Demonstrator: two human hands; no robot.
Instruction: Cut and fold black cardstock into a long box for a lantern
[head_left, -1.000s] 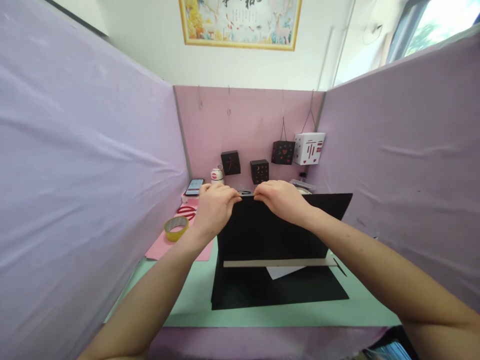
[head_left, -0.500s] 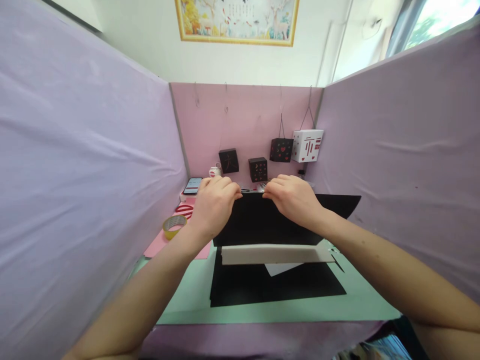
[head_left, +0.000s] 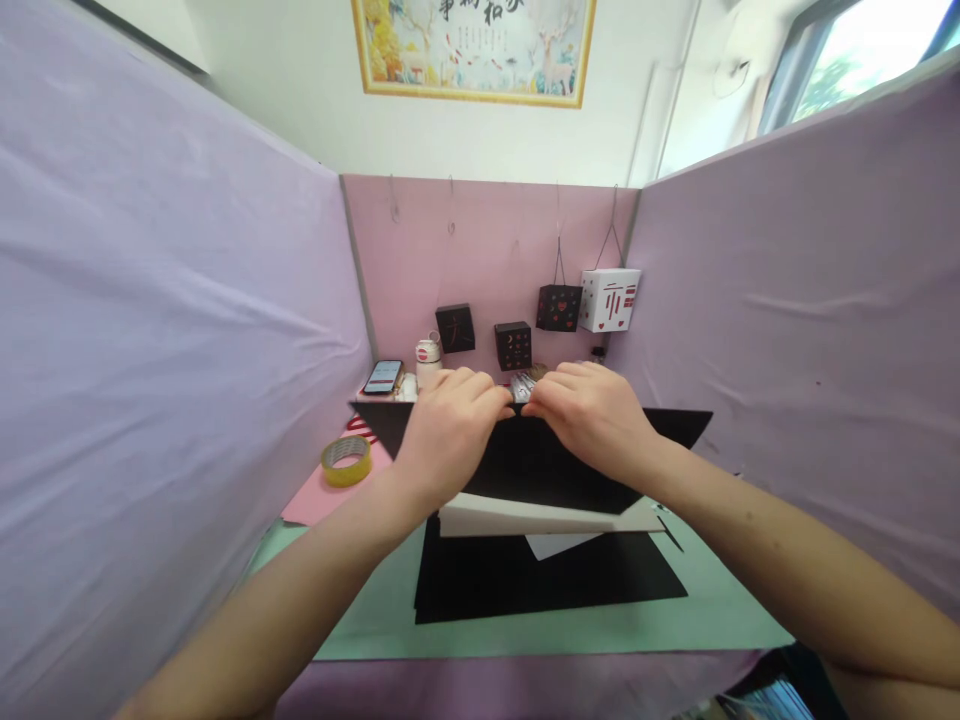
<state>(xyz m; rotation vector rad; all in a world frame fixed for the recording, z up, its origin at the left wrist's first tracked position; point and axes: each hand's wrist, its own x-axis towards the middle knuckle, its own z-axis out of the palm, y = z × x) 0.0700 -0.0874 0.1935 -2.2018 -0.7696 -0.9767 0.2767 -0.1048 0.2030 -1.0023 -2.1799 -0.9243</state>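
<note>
A large sheet of black card [head_left: 559,465] is held up, tilted, by its upper edge. My left hand [head_left: 456,425] pinches that edge just left of the middle. Close beside it, my right hand [head_left: 592,415] pinches the same edge, the fingertips of both hands nearly touching. Below the raised card lies a long off-white strip [head_left: 525,518], perhaps a folded card or board. Under that, more black card [head_left: 555,580] rests flat on the pale green table, with a white piece of paper [head_left: 559,544] partly on it.
A roll of yellow tape [head_left: 346,464] sits on pink paper [head_left: 304,505] at the left. Behind are a phone [head_left: 383,377], a white bottle [head_left: 427,362], black boxes [head_left: 513,346] and a hanging white box [head_left: 610,300]. Fabric walls [head_left: 810,320] enclose both sides.
Both hands have come closer together along the card's edge, the left moving right. The raised card has shifted left, and its left corner now shows beyond my left hand. The view has tipped up slightly.
</note>
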